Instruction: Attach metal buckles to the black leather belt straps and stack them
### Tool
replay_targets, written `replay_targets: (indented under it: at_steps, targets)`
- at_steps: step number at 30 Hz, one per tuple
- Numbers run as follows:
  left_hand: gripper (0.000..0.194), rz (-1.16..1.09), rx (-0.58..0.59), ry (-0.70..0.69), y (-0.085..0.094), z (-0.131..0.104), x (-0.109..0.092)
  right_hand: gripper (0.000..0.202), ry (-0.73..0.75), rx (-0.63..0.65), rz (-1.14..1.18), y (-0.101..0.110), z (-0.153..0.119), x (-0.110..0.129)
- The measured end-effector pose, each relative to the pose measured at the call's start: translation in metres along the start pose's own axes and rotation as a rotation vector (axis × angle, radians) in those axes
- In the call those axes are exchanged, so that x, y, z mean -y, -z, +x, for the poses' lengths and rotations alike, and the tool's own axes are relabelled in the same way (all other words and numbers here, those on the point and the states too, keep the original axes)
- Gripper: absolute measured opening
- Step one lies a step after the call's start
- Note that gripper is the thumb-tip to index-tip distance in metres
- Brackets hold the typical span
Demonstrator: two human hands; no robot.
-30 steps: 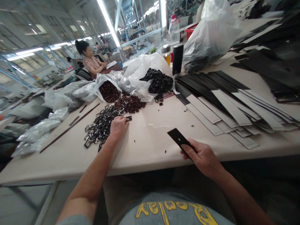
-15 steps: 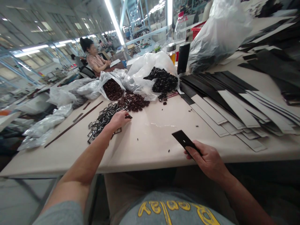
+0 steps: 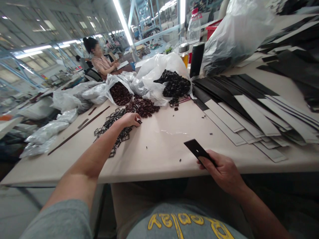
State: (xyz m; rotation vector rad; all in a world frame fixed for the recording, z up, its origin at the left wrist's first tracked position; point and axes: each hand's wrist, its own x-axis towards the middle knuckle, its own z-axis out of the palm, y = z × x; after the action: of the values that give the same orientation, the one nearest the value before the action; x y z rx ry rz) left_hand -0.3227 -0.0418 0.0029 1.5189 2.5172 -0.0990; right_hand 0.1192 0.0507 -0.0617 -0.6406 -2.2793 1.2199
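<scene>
My left hand (image 3: 131, 120) is closed at the right edge of a pile of metal buckles (image 3: 109, 123), with a small dark piece at its fingertips. Just behind it lies a heap of dark brown pieces (image 3: 147, 108). Near the front edge of the table, my right hand (image 3: 219, 166) grips a black strip (image 3: 195, 147) between thumb and fingers. The strip has a small hole and its free end points up and to the left.
Many black-and-white strips (image 3: 239, 103) fan out at the right. Bags of brown pieces (image 3: 121, 93) and black pieces (image 3: 175, 84) stand behind, beside a black flask (image 3: 197, 59). A person (image 3: 102, 63) sits further back. A long brown strip (image 3: 78, 130) lies left.
My left hand has shifted slightly up and to the right, its fingers more curled round the small dark piece. My right hand holds the black strip almost as before.
</scene>
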Motion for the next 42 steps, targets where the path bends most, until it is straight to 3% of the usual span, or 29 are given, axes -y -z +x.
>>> replay_targets:
  at_steps: [5, 12, 16, 21, 26, 30, 36, 42]
  targets:
    - [0.031, -0.096, -0.124, -0.037, -0.014, -0.013, 0.002, 0.029, 0.023, -0.007, -0.025, 0.000, 0.000, -0.001]
    - [0.022, -0.226, -0.246, -0.033, -0.028, -0.008, 0.009, 0.028, 0.025, -0.027, -0.041, 0.001, 0.000, 0.003]
    - [0.019, -0.244, -0.310, -0.001, -0.027, -0.001, 0.013, 0.028, 0.046, -0.032, -0.054, 0.001, -0.001, 0.004]
    - [0.033, -0.175, -0.412, 0.053, -0.012, 0.009, 0.016, 0.027, 0.080, -0.035, -0.059, 0.001, 0.000, 0.004]
    - [0.016, -0.017, -0.242, -0.076, -0.002, -0.005, 0.007, 0.027, 0.112, -0.045, -0.073, -0.001, -0.001, -0.001]
    - [0.016, 0.126, -0.124, -0.151, -0.006, -0.025, -0.007, 0.028, 0.123, -0.052, -0.100, -0.002, -0.001, -0.003]
    - [0.023, 0.241, -0.098, -0.129, -0.013, -0.026, -0.025, 0.028, 0.101, -0.056, -0.100, -0.002, -0.001, -0.001]
    - [0.013, 0.148, -0.142, -0.062, -0.011, -0.015, -0.032, 0.029, 0.078, -0.048, -0.090, -0.001, -0.001, 0.001]
